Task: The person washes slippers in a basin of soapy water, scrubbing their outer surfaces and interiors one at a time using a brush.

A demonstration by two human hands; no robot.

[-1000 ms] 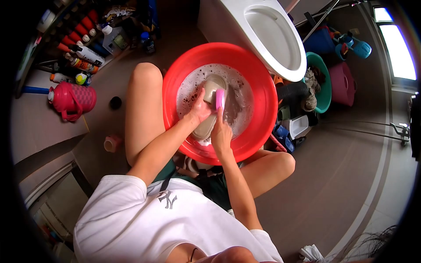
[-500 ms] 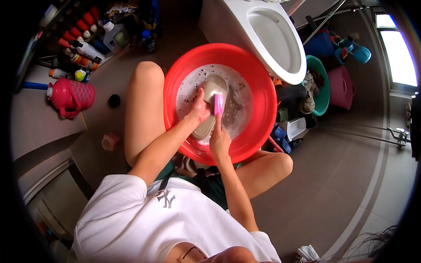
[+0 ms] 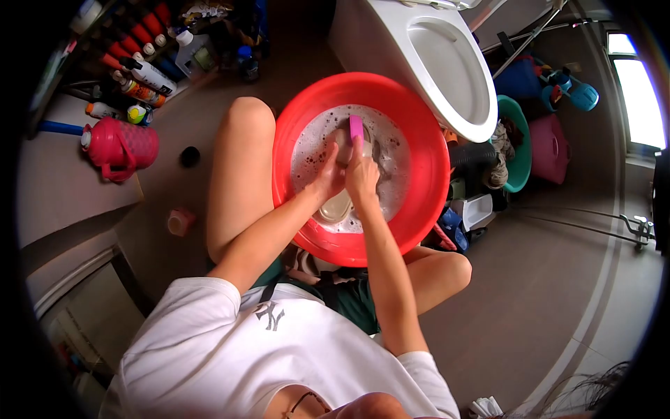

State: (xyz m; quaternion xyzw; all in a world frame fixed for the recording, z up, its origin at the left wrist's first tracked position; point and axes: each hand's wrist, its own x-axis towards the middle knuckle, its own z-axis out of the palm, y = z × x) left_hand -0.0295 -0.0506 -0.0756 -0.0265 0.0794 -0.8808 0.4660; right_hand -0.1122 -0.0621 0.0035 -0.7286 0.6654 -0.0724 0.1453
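A beige slipper [image 3: 336,209] lies in soapy water inside the red basin [image 3: 430,174] between my knees. Along its left side, my left hand [image 3: 331,173] is closed on the slipper, partly hiding its middle. My right hand [image 3: 362,178] grips a pink brush [image 3: 356,127], with the index finger stretched along its back. The brush is over the upper, far part of the slipper; its bristles are hidden from above. White suds and bubbles float around both hands.
A white toilet [image 3: 391,31] stands just beyond the basin. To the right are a teal tub [image 3: 520,171] with cloth in it, a pink bucket [image 3: 548,150] and a blue slipper [image 3: 453,227]. A pink jug [image 3: 132,148] and several bottles [image 3: 155,75] are at the left.
My right hand has pushed the pink brush forward, away from me, toward the slipper's far end. My left hand stays on the slipper. The whole view has shifted slightly.
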